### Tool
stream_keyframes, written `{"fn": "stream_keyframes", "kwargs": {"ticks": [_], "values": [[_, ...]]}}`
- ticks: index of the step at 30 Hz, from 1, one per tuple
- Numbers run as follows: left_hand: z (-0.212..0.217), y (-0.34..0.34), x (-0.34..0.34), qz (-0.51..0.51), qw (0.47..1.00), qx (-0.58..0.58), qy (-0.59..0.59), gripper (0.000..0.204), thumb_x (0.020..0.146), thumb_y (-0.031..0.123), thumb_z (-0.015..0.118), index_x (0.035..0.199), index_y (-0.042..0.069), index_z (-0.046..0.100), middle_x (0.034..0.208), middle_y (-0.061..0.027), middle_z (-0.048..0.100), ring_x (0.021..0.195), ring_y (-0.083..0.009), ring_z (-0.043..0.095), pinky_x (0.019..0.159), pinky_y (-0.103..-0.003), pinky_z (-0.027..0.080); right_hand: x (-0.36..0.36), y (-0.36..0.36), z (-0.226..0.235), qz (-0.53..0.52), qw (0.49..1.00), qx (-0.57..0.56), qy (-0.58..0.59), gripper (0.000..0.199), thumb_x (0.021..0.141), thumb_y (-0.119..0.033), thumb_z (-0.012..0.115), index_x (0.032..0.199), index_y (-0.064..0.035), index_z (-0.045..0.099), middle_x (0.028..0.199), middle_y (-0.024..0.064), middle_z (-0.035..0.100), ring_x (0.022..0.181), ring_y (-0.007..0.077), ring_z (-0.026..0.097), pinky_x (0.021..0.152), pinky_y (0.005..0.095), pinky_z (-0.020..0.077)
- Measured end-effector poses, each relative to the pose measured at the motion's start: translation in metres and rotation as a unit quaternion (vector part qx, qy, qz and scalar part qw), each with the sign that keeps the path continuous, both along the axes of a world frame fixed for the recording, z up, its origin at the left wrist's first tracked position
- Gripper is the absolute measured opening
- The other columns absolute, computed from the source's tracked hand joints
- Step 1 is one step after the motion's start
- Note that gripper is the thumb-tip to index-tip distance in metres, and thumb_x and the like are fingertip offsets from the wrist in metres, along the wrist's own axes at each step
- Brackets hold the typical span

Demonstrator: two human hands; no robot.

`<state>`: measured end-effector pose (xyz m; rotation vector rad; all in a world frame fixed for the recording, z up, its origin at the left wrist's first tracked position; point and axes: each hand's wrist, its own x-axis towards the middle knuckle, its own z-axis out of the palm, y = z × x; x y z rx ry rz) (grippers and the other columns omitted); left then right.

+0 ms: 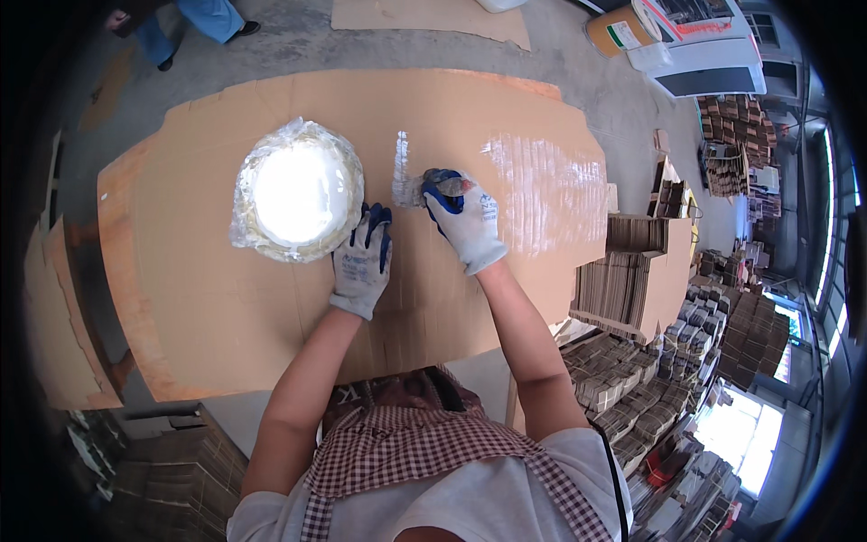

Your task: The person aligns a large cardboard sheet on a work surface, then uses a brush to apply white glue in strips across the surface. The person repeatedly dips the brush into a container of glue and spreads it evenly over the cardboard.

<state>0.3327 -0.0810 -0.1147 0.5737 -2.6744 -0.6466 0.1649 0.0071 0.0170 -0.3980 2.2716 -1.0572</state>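
Note:
A large sheet of brown cardboard covers the work table in front of me. On its left part stands a round bowl wrapped in clear plastic, its inside glaring bright white. My left hand, in a white glove with blue fingers, rests beside the bowl's lower right rim, fingers stretched out and holding nothing. To its right, my gloved right hand is closed round a greyish brush, partly hidden by the fingers, whose end touches the cardboard. A short white paste streak runs away from the brush.
A wide patch of white streaks marks the cardboard's right side. Stacked flat cardboard stands against the table's right edge, with bundled stacks behind it. At far left lies another board. A person's legs show beyond the table.

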Motion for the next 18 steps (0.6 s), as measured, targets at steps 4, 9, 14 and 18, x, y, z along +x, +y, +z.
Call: {"fn": "stream_keyframes", "kwargs": {"ticks": [4, 9, 14, 18], "values": [[-0.005, 0.003, -0.005, 0.010, 1.000, 0.015, 0.018, 0.041, 0.096, 0.015, 0.062, 0.137, 0.011, 0.062, 0.148, -0.0121, 0.055, 0.140, -0.0350, 0.049, 0.116, -0.052, 0.037, 0.007, 0.017, -0.008, 0.040, 0.997, -0.021, 0.060, 0.032, 0.090, -0.024, 0.075, 0.117, -0.0073, 0.069, 0.109, 0.0120, 0.071, 0.096, 0.0312, 0.071, 0.085, 0.0404, 0.0577], [-0.007, 0.002, -0.004, 0.008, 0.999, 0.035, 0.036, 0.044, 0.096, 0.015, 0.062, 0.140, 0.012, 0.060, 0.148, -0.0097, 0.056, 0.141, -0.0339, 0.048, 0.118, -0.052, 0.035, 0.019, 0.032, -0.016, 0.067, 0.992, -0.010, 0.109, 0.033, 0.089, -0.028, 0.075, 0.116, -0.0106, 0.070, 0.110, 0.0134, 0.070, 0.099, 0.0356, 0.069, 0.085, 0.0425, 0.0568], [-0.007, 0.001, -0.006, 0.010, 0.997, 0.050, 0.056, 0.042, 0.095, 0.012, 0.063, 0.137, 0.012, 0.061, 0.148, -0.0080, 0.057, 0.140, -0.0326, 0.049, 0.118, -0.051, 0.036, 0.042, 0.046, -0.019, 0.152, 0.966, 0.028, 0.205, 0.032, 0.090, -0.030, 0.075, 0.116, -0.0130, 0.070, 0.107, 0.0132, 0.070, 0.097, 0.0352, 0.069, 0.082, 0.0433, 0.0567], [-0.006, 0.001, -0.005, 0.012, 0.997, 0.043, 0.067, 0.040, 0.096, 0.010, 0.062, 0.136, 0.012, 0.062, 0.147, -0.0076, 0.058, 0.140, -0.0317, 0.050, 0.117, -0.051, 0.037, 0.054, 0.058, -0.009, 0.145, 0.965, 0.043, 0.214, 0.033, 0.089, -0.027, 0.075, 0.118, -0.0122, 0.068, 0.106, 0.0127, 0.069, 0.094, 0.0356, 0.069, 0.081, 0.0446, 0.0561]]}}
